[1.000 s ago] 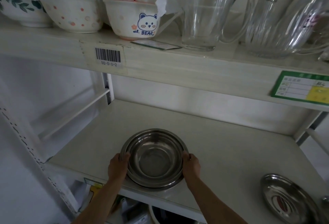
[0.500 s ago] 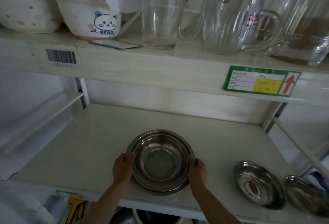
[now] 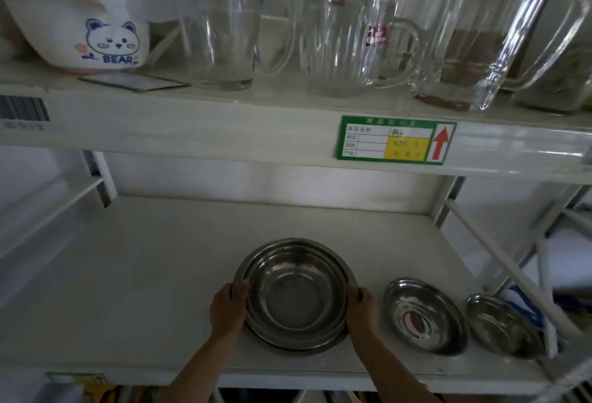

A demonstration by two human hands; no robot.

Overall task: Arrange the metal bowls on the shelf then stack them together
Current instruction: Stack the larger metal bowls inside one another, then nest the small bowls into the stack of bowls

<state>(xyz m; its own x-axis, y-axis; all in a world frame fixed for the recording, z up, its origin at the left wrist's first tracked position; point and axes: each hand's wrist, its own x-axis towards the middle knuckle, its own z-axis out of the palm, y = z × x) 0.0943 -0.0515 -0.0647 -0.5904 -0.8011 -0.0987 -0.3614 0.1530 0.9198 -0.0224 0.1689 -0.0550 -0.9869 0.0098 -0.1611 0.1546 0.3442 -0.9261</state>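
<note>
A stack of nested metal bowls (image 3: 294, 297) rests near the front of the lower white shelf (image 3: 144, 274). My left hand (image 3: 228, 309) grips the stack's left rim and my right hand (image 3: 362, 308) grips its right rim. To the right of it, a shallower metal bowl (image 3: 424, 316) lies alone on the shelf. A second loose metal bowl (image 3: 503, 325) sits further right, close to the shelf's end.
The upper shelf (image 3: 224, 127) hangs low overhead, carrying a bear-print ceramic bowl (image 3: 96, 34) and several glass mugs and pitchers (image 3: 221, 21). A green price tag (image 3: 395, 141) is on its front edge. White uprights and rails (image 3: 499, 252) flank the right side.
The view has swung right, bringing both loose bowls fully into sight. Both hands stay on the stacked bowls, which have barely shifted on the shelf.
</note>
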